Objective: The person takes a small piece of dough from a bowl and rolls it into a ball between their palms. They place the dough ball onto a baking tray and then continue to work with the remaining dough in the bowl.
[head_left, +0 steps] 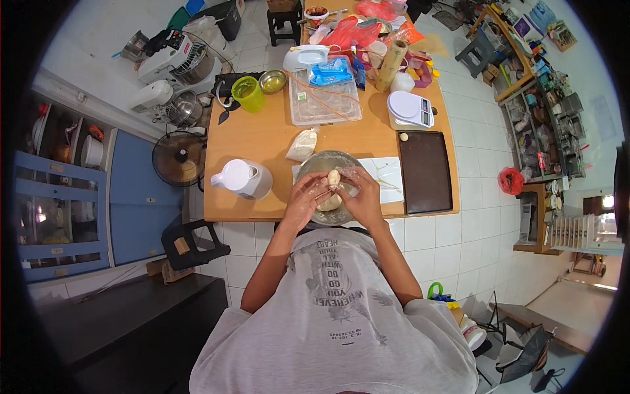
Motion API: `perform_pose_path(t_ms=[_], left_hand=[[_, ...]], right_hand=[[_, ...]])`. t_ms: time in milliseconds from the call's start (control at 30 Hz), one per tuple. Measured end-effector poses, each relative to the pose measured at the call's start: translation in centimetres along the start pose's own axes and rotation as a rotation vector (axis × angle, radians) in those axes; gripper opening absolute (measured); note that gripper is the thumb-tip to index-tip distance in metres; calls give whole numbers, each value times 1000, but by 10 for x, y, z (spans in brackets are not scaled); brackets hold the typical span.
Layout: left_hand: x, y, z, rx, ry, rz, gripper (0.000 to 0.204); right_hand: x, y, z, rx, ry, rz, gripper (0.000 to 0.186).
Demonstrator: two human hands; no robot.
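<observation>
Over a metal bowl [346, 157] at the table's near edge, a small pale lump of dough [334, 177] is held up between both hands. My left hand [307, 197] has its fingers closed on the lump's left side. My right hand [361, 195] grips it from the right with bent fingers. A larger mass of dough [329, 202] lies in the bowl below, partly covered by my hands. To the right, a dark rectangular baking tray [425, 174] carries one small dough ball [404, 137] near its far left corner.
A white kitchen scale [409, 110] stands beyond the tray. On the left are a white jug-like appliance [244, 178] and a green container [249, 94]. A bag of white powder [302, 144], a clear plastic box [321, 105] and a paper sheet [387, 178] lie around the bowl.
</observation>
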State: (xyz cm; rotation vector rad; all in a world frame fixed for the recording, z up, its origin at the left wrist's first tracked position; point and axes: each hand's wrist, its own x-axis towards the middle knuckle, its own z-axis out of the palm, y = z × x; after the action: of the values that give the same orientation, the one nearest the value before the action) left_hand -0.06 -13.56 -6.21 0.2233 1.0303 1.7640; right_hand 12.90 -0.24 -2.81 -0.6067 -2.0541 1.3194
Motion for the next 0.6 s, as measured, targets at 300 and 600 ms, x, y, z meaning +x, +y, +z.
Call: perform_pose_path(t_ms=[300,600], left_hand=[[-4,0,7,76,14,53,38],[-3,0,-5,179,-19,88,37]], right_hand=[[-4,-6,-1,-89,-35,50,34],[2,-3,3,105,-81,228,43]])
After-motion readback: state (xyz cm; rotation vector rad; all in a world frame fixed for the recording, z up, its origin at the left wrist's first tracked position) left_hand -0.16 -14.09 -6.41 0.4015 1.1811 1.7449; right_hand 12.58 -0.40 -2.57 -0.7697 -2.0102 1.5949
